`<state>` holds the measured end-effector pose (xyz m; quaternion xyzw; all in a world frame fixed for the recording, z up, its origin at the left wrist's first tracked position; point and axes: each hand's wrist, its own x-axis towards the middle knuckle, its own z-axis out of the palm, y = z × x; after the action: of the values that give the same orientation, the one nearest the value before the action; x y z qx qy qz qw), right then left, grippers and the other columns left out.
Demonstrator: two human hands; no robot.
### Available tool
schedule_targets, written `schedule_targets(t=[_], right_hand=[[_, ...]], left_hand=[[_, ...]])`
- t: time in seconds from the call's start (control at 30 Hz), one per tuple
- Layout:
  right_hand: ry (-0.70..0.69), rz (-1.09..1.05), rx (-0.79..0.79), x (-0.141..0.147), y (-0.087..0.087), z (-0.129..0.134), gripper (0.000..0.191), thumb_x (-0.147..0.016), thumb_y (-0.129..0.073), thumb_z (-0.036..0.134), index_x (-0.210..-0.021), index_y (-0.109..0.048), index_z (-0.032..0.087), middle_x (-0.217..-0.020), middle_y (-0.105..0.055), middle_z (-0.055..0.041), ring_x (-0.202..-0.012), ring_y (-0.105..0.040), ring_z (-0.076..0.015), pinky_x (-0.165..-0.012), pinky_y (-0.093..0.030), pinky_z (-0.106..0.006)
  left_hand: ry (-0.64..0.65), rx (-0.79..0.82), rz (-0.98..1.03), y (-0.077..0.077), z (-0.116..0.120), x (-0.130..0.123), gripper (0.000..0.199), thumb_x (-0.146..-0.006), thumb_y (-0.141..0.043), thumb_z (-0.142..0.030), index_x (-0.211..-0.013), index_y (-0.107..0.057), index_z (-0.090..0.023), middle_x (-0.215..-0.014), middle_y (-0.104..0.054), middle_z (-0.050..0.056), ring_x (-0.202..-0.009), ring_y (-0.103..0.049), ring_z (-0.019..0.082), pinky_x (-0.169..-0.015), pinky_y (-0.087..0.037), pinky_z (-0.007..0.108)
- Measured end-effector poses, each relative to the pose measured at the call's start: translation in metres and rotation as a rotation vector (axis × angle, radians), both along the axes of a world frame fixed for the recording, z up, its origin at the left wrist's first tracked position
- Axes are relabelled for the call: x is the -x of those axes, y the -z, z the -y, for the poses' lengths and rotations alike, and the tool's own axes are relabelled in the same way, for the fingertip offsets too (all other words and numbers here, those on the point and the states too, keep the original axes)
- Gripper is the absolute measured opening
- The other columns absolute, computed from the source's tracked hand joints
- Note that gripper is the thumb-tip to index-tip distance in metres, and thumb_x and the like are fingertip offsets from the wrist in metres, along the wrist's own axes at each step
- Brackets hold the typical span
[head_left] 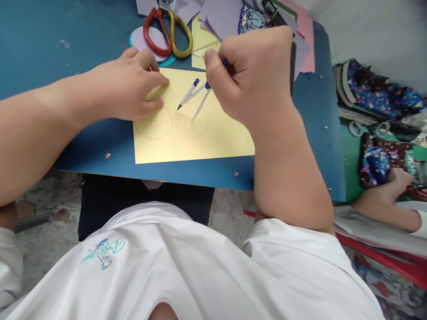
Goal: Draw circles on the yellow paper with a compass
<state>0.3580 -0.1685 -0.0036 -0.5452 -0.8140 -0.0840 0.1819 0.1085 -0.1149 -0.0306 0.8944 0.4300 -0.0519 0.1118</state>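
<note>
A yellow sheet of paper (pixel 200 144) lies on the blue table, with several thin circles drawn on it. My left hand (pixel 133 86) rests on the sheet's left part, fingers apart and fingertips on the paper. My right hand (pixel 245 75) pinches the top of a white and blue compass (pixel 202 98) above the sheet. The compass legs are spread, and their tips point down at a circle near the middle. Part of the sheet is hidden behind my right hand and forearm.
Scissors with red and yellow handles (pixel 182 35) lie beyond the sheet on round paper pieces. Purple paper scraps (pixel 222 18), a ruler (pixel 207 50) and a blue patterned pouch (pixel 251 20) are at the back. At right, a person's hand (pixel 398 178) is near another patterned pouch.
</note>
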Motion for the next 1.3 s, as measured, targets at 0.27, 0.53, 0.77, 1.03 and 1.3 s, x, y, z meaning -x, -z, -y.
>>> schedule_targets(t=[0.27, 0.53, 0.77, 1.03, 1.3], right_hand=[[-0.02, 0.006, -0.015, -0.006, 0.003, -0.006, 0.058, -0.117, -0.054, 0.025, -0.071, -0.02, 0.028, -0.064, -0.03, 0.0002, -0.062, -0.03, -0.0159, -0.075, -0.036, -0.04], [-0.038, -0.034, -0.007, -0.01, 0.005, -0.009, 0.052, -0.114, -0.046, 0.032, -0.07, -0.018, 0.032, -0.064, -0.025, -0.0012, -0.063, -0.036, -0.0226, -0.077, -0.038, -0.047], [-0.058, -0.013, -0.01, -0.009, 0.004, -0.007, 0.055, -0.116, -0.05, 0.028, -0.071, -0.019, 0.031, -0.065, -0.028, -0.0003, -0.063, -0.033, -0.0203, -0.075, -0.036, -0.045], [0.02, 0.043, -0.004, -0.002, -0.001, -0.003, 0.061, -0.119, -0.057, 0.019, -0.072, -0.019, 0.027, -0.063, -0.026, 0.0018, -0.062, -0.027, -0.0148, -0.073, -0.031, -0.04], [-0.069, -0.007, -0.055, -0.006, 0.003, -0.003, 0.062, -0.118, -0.058, 0.02, -0.072, -0.018, 0.028, -0.065, -0.025, 0.0027, -0.062, -0.022, -0.0137, -0.073, -0.032, -0.04]], left_hand=[[-0.036, 0.016, 0.027, 0.005, -0.005, 0.002, 0.155, -0.075, 0.0, -0.115, -0.19, -0.061, -0.031, -0.189, -0.049, 0.02, -0.176, -0.041, 0.057, -0.144, -0.042, 0.063], [0.036, -0.027, 0.026, 0.019, -0.016, 0.01, 0.086, -0.117, -0.044, -0.07, -0.19, -0.059, -0.027, -0.184, -0.047, 0.015, -0.175, -0.043, 0.053, -0.147, -0.042, 0.065], [0.014, -0.022, 0.006, 0.015, -0.013, 0.007, 0.079, -0.121, -0.051, -0.063, -0.19, -0.059, -0.027, -0.183, -0.048, 0.015, -0.177, -0.043, 0.053, -0.149, -0.043, 0.066], [0.034, -0.039, 0.029, 0.021, -0.019, 0.011, 0.078, -0.121, -0.049, -0.065, -0.189, -0.061, -0.027, -0.184, -0.05, 0.017, -0.176, -0.044, 0.053, -0.146, -0.044, 0.069], [0.033, -0.029, 0.017, 0.017, -0.018, 0.009, 0.082, -0.12, -0.047, -0.066, -0.19, -0.059, -0.025, -0.186, -0.048, 0.018, -0.177, -0.044, 0.055, -0.146, -0.045, 0.07]])
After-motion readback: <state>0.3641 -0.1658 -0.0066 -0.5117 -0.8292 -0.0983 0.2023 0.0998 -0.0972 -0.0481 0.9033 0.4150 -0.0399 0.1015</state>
